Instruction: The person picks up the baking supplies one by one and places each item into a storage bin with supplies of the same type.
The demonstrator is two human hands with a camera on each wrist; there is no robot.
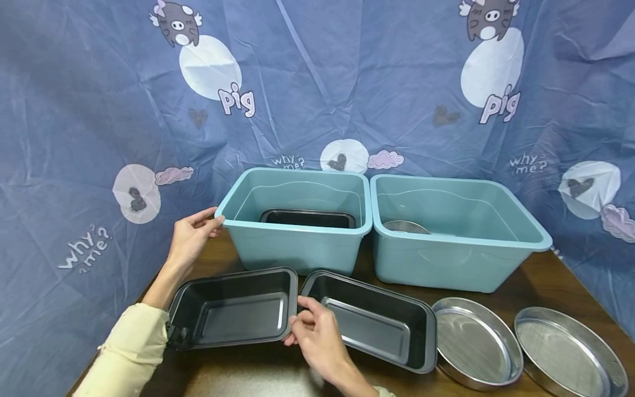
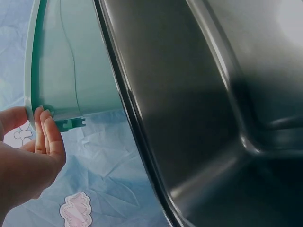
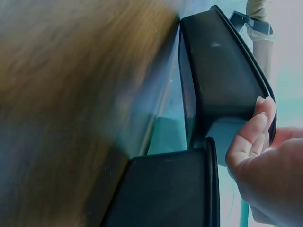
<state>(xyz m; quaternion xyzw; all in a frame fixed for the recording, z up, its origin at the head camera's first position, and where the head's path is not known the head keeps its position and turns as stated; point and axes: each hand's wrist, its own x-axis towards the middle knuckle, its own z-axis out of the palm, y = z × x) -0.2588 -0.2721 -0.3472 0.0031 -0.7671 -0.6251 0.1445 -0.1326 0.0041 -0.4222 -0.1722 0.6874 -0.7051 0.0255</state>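
Observation:
My left hand (image 1: 190,237) pinches the rim at the left front corner of the left teal bin (image 1: 292,251), thumb and fingers on either side of it in the left wrist view. Inside that bin lies a black loaf pan (image 1: 307,219), its lower part hidden by the bin's front wall. A second black loaf pan (image 1: 243,314) is in front of the bin, open side up. My right hand (image 1: 317,336) pinches this pan's right rim, fingers beneath the lip in the right wrist view. Close on its right, a third loaf pan (image 1: 372,325) lies at an angle, partly behind my right hand.
Another teal bin (image 1: 441,264) stands beside the first, with a round metal-rimmed item (image 1: 405,226) partly visible inside. Two round metal sieves (image 1: 476,342) sit side by side at the right of the brown table (image 1: 248,380). A blue printed cloth (image 1: 307,82) hangs behind everything.

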